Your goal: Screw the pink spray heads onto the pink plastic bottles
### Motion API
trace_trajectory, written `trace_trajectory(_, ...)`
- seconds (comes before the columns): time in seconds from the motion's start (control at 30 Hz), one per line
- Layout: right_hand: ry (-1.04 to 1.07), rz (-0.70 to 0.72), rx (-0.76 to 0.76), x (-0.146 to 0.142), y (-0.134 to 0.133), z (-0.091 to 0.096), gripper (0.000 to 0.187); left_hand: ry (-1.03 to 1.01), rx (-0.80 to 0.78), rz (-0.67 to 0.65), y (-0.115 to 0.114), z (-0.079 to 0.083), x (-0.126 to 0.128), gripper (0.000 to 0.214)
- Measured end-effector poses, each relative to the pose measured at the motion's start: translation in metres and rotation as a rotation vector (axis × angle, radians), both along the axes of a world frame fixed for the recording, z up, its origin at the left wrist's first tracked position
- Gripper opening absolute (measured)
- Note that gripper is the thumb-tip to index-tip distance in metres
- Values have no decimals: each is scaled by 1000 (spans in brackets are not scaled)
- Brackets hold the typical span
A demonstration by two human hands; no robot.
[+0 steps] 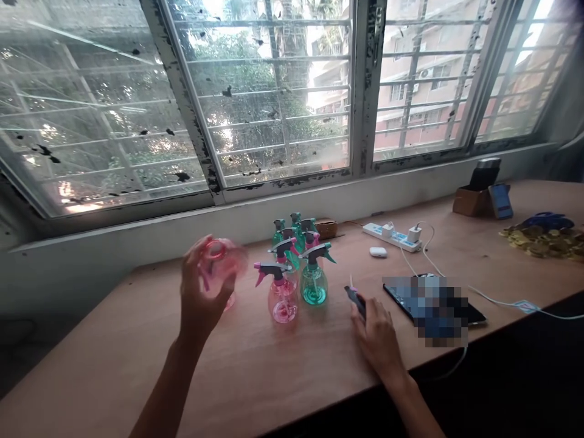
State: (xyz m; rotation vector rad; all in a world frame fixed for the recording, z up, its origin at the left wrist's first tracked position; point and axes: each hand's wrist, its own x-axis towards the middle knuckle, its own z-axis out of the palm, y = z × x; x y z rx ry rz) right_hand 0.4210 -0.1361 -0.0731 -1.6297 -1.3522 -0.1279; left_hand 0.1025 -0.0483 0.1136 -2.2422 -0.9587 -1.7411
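My left hand is raised over the wooden table and wrapped round a pink clear bottle body with an open neck; the bottle is smeared by motion. My right hand rests on the table, fingers closed on a dark spray-trigger head with a thin tube sticking up. Between the hands stands a cluster of several small spray bottles: a pink one in front, a green one beside it, others behind.
A phone on a cable lies right of my right hand. Further back are a white power strip with chargers, a white earbud case, a cardboard box with another phone, and a gold-coloured pile at the far right. A barred window runs behind.
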Motion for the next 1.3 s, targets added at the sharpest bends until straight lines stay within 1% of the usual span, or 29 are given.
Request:
trace_trajectory(0.03,99,-25,52,0,-3,2,46,-9,25,0,-24,-1,-6,64)
trace_trajectory(0.07,207,-57,101,0,-7,4,51,-6,47,1,-48,-6,-12,68)
trace_trajectory(0.1,321,-93,141,-1,-13,7,56,-1,65,5,-71,-13,-18,72)
trace_trajectory(0.17,549,-163,187,-2,-28,15,61,61,-35,52,-111,-36,-26,69)
trace_trajectory(0.2,650,-188,196,-4,-38,19,63,78,-91,80,-126,-50,-28,69)
trace_trajectory(0.23,735,-199,204,-5,-49,24,64,113,-156,121,-137,-64,-28,64)
trace_trajectory(0.3,847,-185,228,-9,-69,35,59,171,-243,151,-151,-91,-26,57)
trace_trajectory(0.33,878,-149,235,-12,-77,40,55,189,-286,156,-154,-103,-24,55)
trace_trajectory(0.4,921,8,221,-20,-87,50,48,191,-340,162,-154,-120,-20,57)
trace_trajectory(0.47,957,187,176,-30,-91,57,43,167,-356,174,-151,-128,-16,62)
trace_trajectory(0.53,996,290,131,-40,-91,61,38,152,-345,170,-149,-130,-12,62)
trace_trajectory(0.6,1026,308,120,-47,-91,63,35,155,-330,149,-148,-130,-8,60)
trace_trajectory(0.7,1021,303,133,-45,-92,64,35,144,-316,130,-147,-131,-5,60)
trace_trajectory(0.8,993,284,114,-36,-94,63,38,89,-353,145,-150,-133,-6,62)
trace_trajectory(0.87,979,295,65,-34,-94,63,39,54,-398,143,-152,-135,-6,66)
trace_trajectory(0.9,971,314,28,-35,-94,62,40,40,-422,123,-154,-136,-6,64)
trace_trajectory(0.97,957,380,-59,-42,-91,61,41,-23,-481,86,-156,-139,-2,47)
trace_trajectory(1.03,966,463,-152,-53,-86,58,44,-214,-565,64,-158,-145,5,40)
trace_trajectory(1.07,977,507,-195,-59,-84,56,46,-349,-633,44,-159,-149,9,46)
trace_trajectory(1.13,1006,590,-268,-70,-78,53,48,-593,-816,-3,-159,-155,15,74)
trace_trajectory(1.17,1027,622,-290,-75,-76,51,48,-664,-916,-23,-159,-158,17,82)
trace_trajectory(1.2,1055,644,-300,-79,-74,50,48,-693,-1001,-29,-158,-160,18,83)
trace_trajectory(1.23,1088,655,-296,-82,-73,50,48,-687,-1052,-12,-158,-161,17,82)
trace_trajectory(1.3,1163,661,-268,-85,-71,50,49,-627,-1050,37,-156,-161,13,81)
